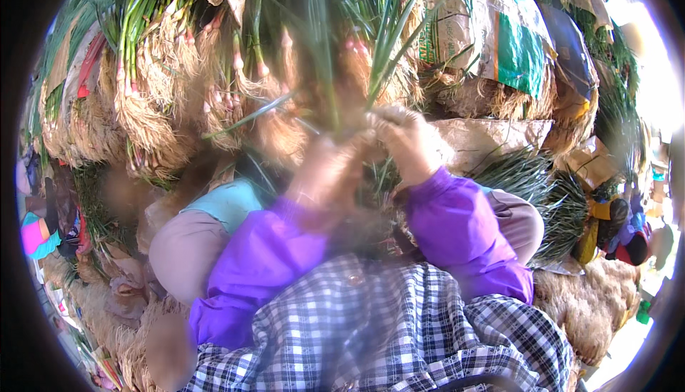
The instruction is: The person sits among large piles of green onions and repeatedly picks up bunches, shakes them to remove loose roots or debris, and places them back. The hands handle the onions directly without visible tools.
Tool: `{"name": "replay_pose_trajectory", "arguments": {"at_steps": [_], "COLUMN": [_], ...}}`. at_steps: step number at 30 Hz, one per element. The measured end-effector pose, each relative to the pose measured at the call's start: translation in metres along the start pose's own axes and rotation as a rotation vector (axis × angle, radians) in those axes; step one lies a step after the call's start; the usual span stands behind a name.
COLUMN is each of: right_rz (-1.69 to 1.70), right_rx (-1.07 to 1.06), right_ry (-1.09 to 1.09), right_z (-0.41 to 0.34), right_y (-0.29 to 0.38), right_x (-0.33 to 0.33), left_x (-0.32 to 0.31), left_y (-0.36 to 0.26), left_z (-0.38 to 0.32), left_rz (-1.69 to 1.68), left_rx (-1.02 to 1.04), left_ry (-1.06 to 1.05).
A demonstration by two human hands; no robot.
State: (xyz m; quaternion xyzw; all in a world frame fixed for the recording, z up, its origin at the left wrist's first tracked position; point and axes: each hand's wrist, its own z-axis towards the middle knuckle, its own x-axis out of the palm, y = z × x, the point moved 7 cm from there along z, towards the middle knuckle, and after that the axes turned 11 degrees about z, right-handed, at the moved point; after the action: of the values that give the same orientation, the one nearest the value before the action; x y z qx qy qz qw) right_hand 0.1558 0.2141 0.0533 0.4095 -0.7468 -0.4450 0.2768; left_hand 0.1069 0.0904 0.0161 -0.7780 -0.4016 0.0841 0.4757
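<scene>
My left hand (329, 170) and my right hand (406, 140) are close together in front of my lap, both in purple sleeves. Long green leaves (382, 65) rise from the fingertips of my right hand, which are pinched around their lower ends. A blurred green stalk (330, 92) stands up from the curled fingers of my left hand. Motion blur and a smear over the view hide how the fingertips meet. Just beyond them hang rooted allium plants, like green garlic (262, 71), with pinkish bulbs and pale stringy roots.
A thick rooted bundle (144, 114) hangs at the left. Printed plastic sacking (481, 33) covers more bundles at the right. Cut green leaves (535, 199) are heaped beside my right knee (516, 221). Another person (621, 226) is at the far right. Root piles (588, 301) lie behind.
</scene>
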Motion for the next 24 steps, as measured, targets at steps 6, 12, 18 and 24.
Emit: {"name": "replay_pose_trajectory", "arguments": {"at_steps": [6,12,18,24], "right_rz": [0.247,-1.206,-1.293,-0.288], "right_rx": [-0.399,-0.323,-0.257,-0.087], "right_ry": [-0.358,0.179,-0.399,-0.027], "right_z": [-0.002,0.050,0.217,0.192], "right_y": [0.013,0.019,0.066,0.040], "right_x": [-0.048,-0.008,-0.038,-0.079], "left_x": [-0.006,-0.031,-0.044,-0.052], "left_y": [-0.030,-0.058,-0.047,-0.048], "left_z": [-0.034,-0.031,-0.025,-0.022], "left_rz": [-0.140,-0.123,-0.133,-0.030], "left_rx": [0.080,0.150,0.054,0.071], "left_ry": [0.036,0.006,-0.083,-0.042]}}
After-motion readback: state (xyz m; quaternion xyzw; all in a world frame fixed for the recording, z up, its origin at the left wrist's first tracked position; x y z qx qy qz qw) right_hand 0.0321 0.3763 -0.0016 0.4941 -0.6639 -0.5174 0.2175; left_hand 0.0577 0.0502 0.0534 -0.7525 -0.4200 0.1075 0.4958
